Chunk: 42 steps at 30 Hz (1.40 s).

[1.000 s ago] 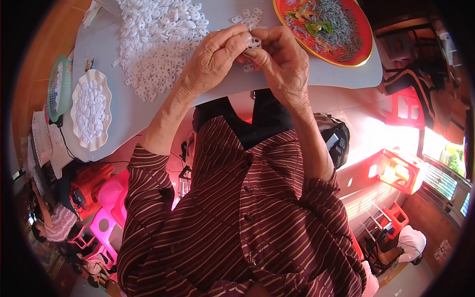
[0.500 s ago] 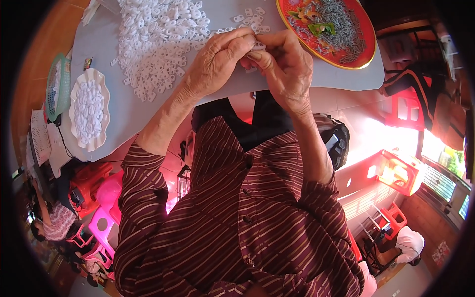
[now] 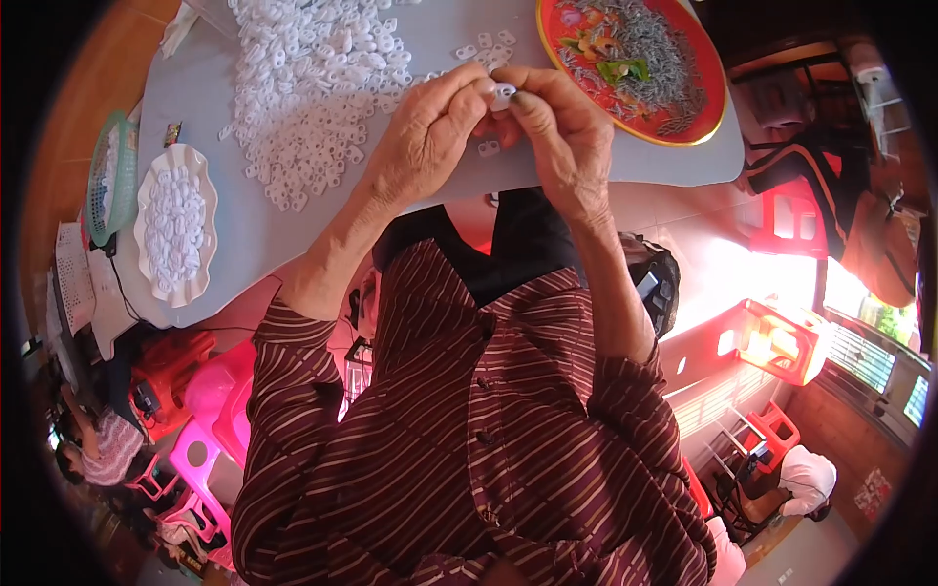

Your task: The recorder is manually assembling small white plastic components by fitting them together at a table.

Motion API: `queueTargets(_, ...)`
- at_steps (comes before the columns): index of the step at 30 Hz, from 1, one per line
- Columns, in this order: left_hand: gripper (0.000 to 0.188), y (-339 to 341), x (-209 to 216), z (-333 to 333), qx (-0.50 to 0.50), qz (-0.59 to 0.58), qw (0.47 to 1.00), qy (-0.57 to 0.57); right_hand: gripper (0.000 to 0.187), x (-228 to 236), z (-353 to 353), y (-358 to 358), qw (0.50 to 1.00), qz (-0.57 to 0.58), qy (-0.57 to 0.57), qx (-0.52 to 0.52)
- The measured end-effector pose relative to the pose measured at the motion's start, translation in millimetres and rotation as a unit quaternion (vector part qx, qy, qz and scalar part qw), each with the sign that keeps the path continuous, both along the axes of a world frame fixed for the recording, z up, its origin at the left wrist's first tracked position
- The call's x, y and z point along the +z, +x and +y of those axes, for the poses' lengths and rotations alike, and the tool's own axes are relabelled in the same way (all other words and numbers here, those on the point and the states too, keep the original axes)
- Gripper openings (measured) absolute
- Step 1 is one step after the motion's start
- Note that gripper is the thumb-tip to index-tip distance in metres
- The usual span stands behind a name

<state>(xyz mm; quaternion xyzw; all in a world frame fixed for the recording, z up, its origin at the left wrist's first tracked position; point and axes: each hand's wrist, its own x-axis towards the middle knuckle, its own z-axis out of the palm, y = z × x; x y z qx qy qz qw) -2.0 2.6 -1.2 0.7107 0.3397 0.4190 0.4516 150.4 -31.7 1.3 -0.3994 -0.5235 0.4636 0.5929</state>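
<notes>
Between my two hands, above the table's near edge, is a small white plastic piece with a hole in it. My left hand pinches it from one side with thumb and forefinger. From the other side the thumb and fingers of my right hand grip it. Just beyond my left hand spreads a large heap of similar white plastic pieces. A few loose pieces lie on the table behind my fingertips. A red round tray with a gold rim holds many small grey metal parts right of my right hand.
At the left stands a white scalloped dish full of white pieces, beside a green mesh basket. The grey table has a curved near edge. Pink stools and red stools stand on the floor. Other people sit farther off.
The white piece shows more clearly between my fingertips, which have parted slightly and tilted. Both hands stay close together at nearly the same place. The whole view has shifted a little.
</notes>
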Motion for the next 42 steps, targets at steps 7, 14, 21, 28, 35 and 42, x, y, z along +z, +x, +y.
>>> queueTargets(7,0.017,-2.4,7.5,-9.8,-0.006,-0.006,1.0,-0.018,0.016,-6.1,-3.1,-5.4,0.999,0.03,-0.037,0.006)
queueTargets(14,0.029,-13.8,1.6,-21.6,0.019,-0.162,0.976,-0.146,0.011,57.2,74.5,28.6,0.969,-0.161,0.126,-0.139)
queueTargets(21,0.027,-8.3,-1.8,-21.6,0.028,-0.223,0.957,-0.186,0.011,72.6,190.9,82.7,0.847,-0.388,0.286,-0.224)
queueTargets(28,0.026,-16.5,-5.0,-31.2,0.065,-0.196,0.964,-0.168,0.016,14.7,174.0,-9.6,0.817,-0.511,0.266,0.028)
queueTargets(35,0.027,-16.7,-6.2,-34.3,0.046,-0.183,0.969,-0.161,0.014,5.1,197.6,-14.7,0.778,-0.595,0.189,0.066)
queueTargets(42,0.024,-15.3,-8.3,-34.0,0.041,-0.191,0.971,-0.135,0.016,24.8,178.7,-15.4,0.799,-0.581,0.085,0.128)
